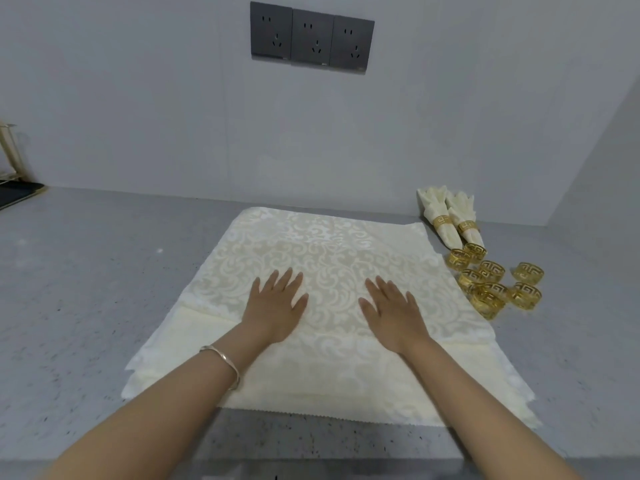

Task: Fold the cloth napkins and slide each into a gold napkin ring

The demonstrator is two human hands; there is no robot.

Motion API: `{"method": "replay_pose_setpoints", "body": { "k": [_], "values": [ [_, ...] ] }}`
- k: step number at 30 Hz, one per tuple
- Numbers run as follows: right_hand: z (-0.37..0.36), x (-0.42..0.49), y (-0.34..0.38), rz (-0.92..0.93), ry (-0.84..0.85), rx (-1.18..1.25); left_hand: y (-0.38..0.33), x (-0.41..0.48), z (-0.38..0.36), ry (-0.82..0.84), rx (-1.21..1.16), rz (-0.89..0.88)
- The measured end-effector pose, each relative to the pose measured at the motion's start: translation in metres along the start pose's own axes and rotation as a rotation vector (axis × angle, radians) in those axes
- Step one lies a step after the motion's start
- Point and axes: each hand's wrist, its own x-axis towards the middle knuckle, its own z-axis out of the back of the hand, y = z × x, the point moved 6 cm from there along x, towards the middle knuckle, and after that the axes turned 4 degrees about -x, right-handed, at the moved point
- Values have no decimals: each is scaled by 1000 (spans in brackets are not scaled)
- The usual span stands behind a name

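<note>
In the head view, the task looks barely begun. Two finished napkins point(446, 220), each gathered into a gold ring, lie side by side at the table's point(86, 271) back edge, toward the right. Just in front of them sits a cluster of loose rings point(495, 282), eight or so, all unused.

A stack of napkins point(329, 251) lies flat in the middle of the table, reaching from the near edge almost to the back edge. Offset edges on its left and right sides show several layers.

The left hand point(277, 306) and right hand point(391, 310) rest palm-down on the top napkin, fingers straight and spread, holding nothing. They seem to be smoothing it before a first fold. That fold, and every remaining napkin, is still to do.
</note>
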Motion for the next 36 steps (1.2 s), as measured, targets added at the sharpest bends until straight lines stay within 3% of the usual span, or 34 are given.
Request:
{"method": "replay_pose_setpoints", "body": {
  "k": [8, 15, 18, 20, 23, 25, 30, 36],
  "values": [
    [12, -15, -78, -135, -21, -29, 72, -11, 20, -12, 27, 192],
    [18, -21, -106, -179, -27, -45, 88, -13, 24, -9, 15, 211],
    [26, -18, -87, -139, -15, 6, 95, -4, 23, 55, -41, 229],
    [38, -13, -60, -78, -33, 170, 101, 5, 24, 122, -58, 230],
    [52, 8, -7, 10, -11, 396, 103, 10, 41, -32, -138, 238],
    [56, 33, 26, 66, 30, 381, 98, 10, 51, -173, -112, 186],
    [52, 102, 92, 121, 109, 310, 97, 11, 27, -75, -41, 177],
    [32, 166, 126, 108, 190, 104, 98, 13, 24, -125, -31, 169]
  ]
}}
